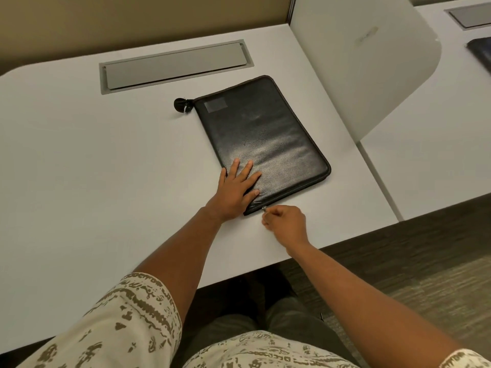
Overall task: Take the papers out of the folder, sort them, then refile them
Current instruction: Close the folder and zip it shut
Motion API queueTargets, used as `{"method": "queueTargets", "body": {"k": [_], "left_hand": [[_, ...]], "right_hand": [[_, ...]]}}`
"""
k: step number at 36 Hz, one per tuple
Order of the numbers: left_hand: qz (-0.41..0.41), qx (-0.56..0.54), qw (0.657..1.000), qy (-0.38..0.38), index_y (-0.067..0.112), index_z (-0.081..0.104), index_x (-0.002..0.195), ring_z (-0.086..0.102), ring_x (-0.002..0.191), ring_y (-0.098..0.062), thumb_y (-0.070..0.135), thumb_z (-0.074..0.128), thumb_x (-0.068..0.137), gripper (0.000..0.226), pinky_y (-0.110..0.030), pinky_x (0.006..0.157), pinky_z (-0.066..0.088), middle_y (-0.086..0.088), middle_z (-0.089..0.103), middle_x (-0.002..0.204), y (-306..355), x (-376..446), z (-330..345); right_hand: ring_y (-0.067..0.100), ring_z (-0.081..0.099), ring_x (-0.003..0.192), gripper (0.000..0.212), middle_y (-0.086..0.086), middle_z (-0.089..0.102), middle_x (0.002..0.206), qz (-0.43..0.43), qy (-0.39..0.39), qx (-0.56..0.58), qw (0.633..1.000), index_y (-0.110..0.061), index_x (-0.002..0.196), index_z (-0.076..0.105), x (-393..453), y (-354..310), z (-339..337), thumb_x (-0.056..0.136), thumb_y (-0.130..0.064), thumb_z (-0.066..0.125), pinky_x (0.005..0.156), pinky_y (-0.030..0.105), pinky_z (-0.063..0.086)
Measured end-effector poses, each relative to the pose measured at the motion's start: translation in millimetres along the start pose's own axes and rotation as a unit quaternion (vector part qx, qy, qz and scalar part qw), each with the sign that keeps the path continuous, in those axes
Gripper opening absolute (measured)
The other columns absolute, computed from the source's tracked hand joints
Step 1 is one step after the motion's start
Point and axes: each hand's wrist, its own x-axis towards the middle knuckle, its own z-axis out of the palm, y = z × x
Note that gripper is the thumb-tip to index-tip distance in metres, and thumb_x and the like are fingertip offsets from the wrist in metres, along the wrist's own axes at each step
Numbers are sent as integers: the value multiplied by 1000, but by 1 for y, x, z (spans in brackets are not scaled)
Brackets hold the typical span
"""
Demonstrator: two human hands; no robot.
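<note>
I am at the very start of this job. The folder (265, 144) lies flat and closed on the white desk (93, 168), set at a slant, with its near corner close to the desk's front edge. Nothing is out of it: I see no papers anywhere, so taking them out, sorting them and putting them back are all left to do. The step in hand, as I judge it, is opening the zip.

My left hand (235, 191) lies flat on the folder's near left corner, fingers straight and spread, pressing the cover down and gripping nothing. My right hand (285, 224) sits just in front of the folder's near edge, fingers curled in, and it pinches the small metal zip pull (264, 208) right at that near corner. The zip looks run fully round, so the whole track has to be drawn before the cover lifts.

Counting: one folder in front of me, one zip pull in my fingers, and one small dark tassel (182, 105) touching the folder's far left corner. Beyond the folder's far edge there is one grey cable hatch (175, 66) let into the desk. To the folder's right stands one white divider panel (372, 62), and past it a second desk with a second hatch (473, 15) and one dark flat thing (482, 53), cut off by the edge of view.
</note>
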Motion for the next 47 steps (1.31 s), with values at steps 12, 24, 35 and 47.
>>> {"method": "queueTargets", "body": {"k": [12, 24, 35, 47], "left_hand": [[-3, 30, 1000, -6, 31, 18, 158, -18, 152, -25, 45, 33, 106, 56, -48, 119, -12, 4, -2, 167, 2, 0, -1], [-71, -141, 972, 176, 16, 53, 143, 26, 147, -25, 21, 52, 101, 42, -43, 121, 25, -4, 40, 156, 1, -16, -7], [-326, -283, 874, 225, 16, 23, 156, 59, 113, -23, 27, 53, 100, 65, -34, 96, 45, -9, 60, 122, -2, 17, -36], [-442, -401, 774, 212, 17, 53, 67, 48, 67, -22, 31, 57, 89, 27, -35, 65, 41, -5, 52, 66, -17, 57, -45]], "right_hand": [[20, 75, 84, 19, 7, 76, 88, 32, -60, 8, 998, -9, 104, 76, -5, -11, 14, 86, -12, 75, 85, 39, 62], [23, 70, 76, 35, 5, 72, 77, -60, -1, -88, 994, 0, 80, 69, 25, -37, -68, 97, -29, 60, 75, 43, 58], [25, 65, 85, 19, 7, 71, 86, -92, 71, -180, 977, -8, 87, 70, 107, -87, -120, 92, -21, 58, 72, 34, 48], [39, 61, 106, 30, 21, 67, 111, -38, 7, -239, 970, 6, 110, 65, 169, -103, -108, 96, -18, 53, 87, 41, 49]]}}
